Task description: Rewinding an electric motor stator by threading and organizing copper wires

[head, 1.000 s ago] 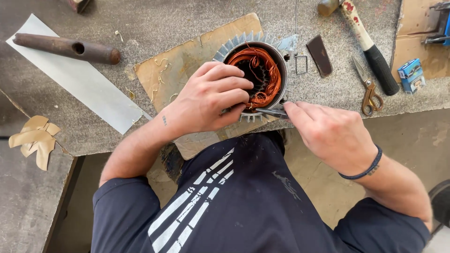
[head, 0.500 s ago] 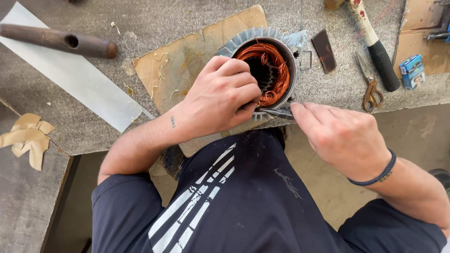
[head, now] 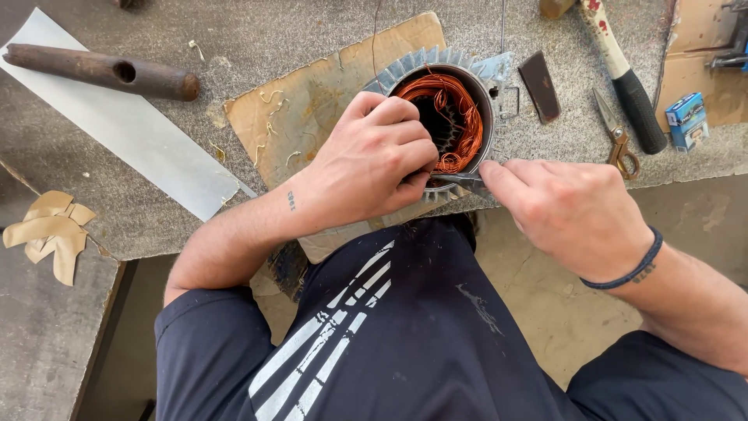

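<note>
A finned metal motor stator [head: 421, 62] with copper wire windings [head: 460, 125] inside sits on a cardboard sheet [head: 312, 101] at the bench's front edge. My left hand [head: 374, 160] is curled over the stator's near rim, fingers closed against the windings. My right hand [head: 573, 210] pinches a thin metal tool [head: 456, 178] that points left into the near edge of the stator, its tip meeting my left fingers. What my left fingers pinch is hidden.
On the stone bench lie a rusty pipe [head: 101, 70], a white paper strip [head: 117, 125], a hammer [head: 623, 70], scissors [head: 615, 132], a dark flat piece [head: 539, 86], a small blue box [head: 686, 117]. Paper offcuts [head: 51, 234] rest at left.
The camera view has shifted slightly upward and left. Both hands stay at the stator's near rim with only small finger movements; the right hand keeps the tool.
</note>
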